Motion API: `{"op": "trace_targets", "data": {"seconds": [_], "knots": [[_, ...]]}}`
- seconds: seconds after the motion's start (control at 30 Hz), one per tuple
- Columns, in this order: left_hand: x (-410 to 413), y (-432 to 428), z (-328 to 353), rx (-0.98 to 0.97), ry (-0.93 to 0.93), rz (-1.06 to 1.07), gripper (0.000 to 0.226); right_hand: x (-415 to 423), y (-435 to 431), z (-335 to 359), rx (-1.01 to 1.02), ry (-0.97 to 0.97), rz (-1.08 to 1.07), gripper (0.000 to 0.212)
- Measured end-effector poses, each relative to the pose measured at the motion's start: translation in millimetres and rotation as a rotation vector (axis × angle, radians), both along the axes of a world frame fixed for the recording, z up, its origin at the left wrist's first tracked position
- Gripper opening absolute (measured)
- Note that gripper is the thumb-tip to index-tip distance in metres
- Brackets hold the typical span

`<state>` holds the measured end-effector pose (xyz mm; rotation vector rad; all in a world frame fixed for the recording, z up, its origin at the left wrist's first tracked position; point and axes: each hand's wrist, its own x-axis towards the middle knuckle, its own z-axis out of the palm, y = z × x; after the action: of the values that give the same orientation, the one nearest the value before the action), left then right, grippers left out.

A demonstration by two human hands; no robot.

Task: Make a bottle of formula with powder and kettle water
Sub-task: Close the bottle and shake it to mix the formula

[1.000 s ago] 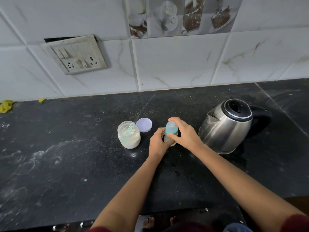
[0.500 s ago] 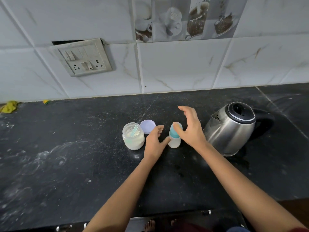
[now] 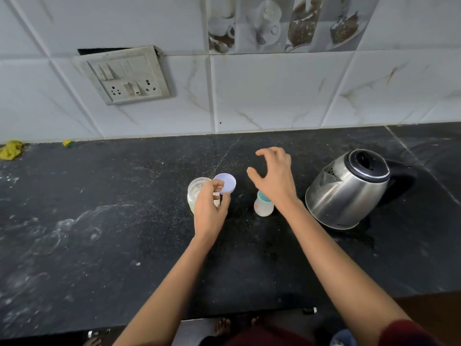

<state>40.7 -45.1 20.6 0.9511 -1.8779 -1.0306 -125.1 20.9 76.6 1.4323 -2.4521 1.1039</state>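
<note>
Black stone bench [image 3: 99, 245] under white wall tiles carries one bottle [image 3: 263, 206], one powder jar [image 3: 195, 196], one lilac lid [image 3: 225, 183] and one steel kettle [image 3: 349, 188]. Left hand [image 3: 210, 208], grip curled over the jar, seems to pinch something pale, perhaps the scoop; I cannot tell. Right hand [image 3: 275, 178], grip spread, hovers above the capped bottle. Its wrist could topple the bottle.

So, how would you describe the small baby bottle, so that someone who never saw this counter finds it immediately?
Start from the big steel kettle with the black lid on the black stone counter. Just to its left, under the open right hand, stands a small clear baby bottle with a teal collar. Unlike the wider open powder jar further left, it is narrow and holds milky liquid.
</note>
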Motion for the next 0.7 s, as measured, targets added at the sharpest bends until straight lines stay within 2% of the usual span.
{"op": "trace_targets", "data": {"seconds": [0.17, 0.3, 0.43, 0.53, 0.6, 0.7], "knots": [[3.3, 4.4, -5.7, 0.036, -0.007, -0.057, 0.023, -10.6, 41.9, -38.9, -0.069, -0.358, 0.066, 0.076], [8.6, 9.2, -13.6, 0.068, -0.048, -0.121, 0.023, 5.8, 57.8, -73.9, 0.016, -0.436, 0.118, 0.097], [17.6, 16.4, -18.6, 0.071, -0.077, -0.161, 0.025, 14.9, 55.2, -84.3, -0.010, -0.404, 0.024, 0.093], [24.7, 20.7, -19.5, 0.080, -0.091, -0.175, 0.025, 11.8, 53.8, -80.2, -0.002, -0.378, 0.030, 0.090], [27.2, 22.4, -18.7, 0.088, -0.088, -0.174, 0.025, 7.4, 56.0, -74.8, -0.039, -0.482, 0.035, 0.090], [27.5, 24.4, -16.6, 0.102, -0.076, -0.167, 0.023, 4.7, 60.3, -63.8, -0.211, -0.815, -0.020, 0.086]]}}
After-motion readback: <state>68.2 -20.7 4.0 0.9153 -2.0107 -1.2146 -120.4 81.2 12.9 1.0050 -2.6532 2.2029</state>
